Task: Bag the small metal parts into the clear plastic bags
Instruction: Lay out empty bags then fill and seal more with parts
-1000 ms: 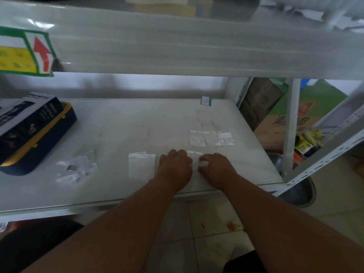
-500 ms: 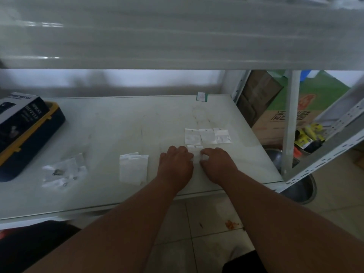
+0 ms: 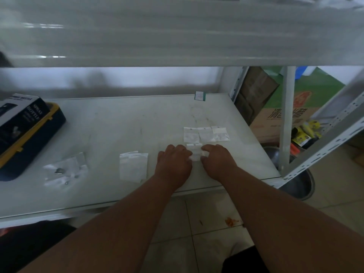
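Hands, left (image 3: 173, 164) and right (image 3: 218, 162), both pinching small clear plastic bag (image 3: 195, 152) flat on white shelf board (image 3: 118, 131), three filled bags (image 3: 205, 133) just behind it.

The pale grey bench (image 3: 118, 125) lies bare across its middle and back, from the black and yellow case (image 3: 29, 131) at far left to the right edge. A broad white overhead shelf (image 3: 177, 36) caps the space above. Nearer the front, loose clear bags with metal parts (image 3: 63, 170), a flat clear bag stack (image 3: 133, 167) and a row of three small bags (image 3: 205, 133) sit apart. A white upright post (image 3: 285, 115) blocks the right corner.
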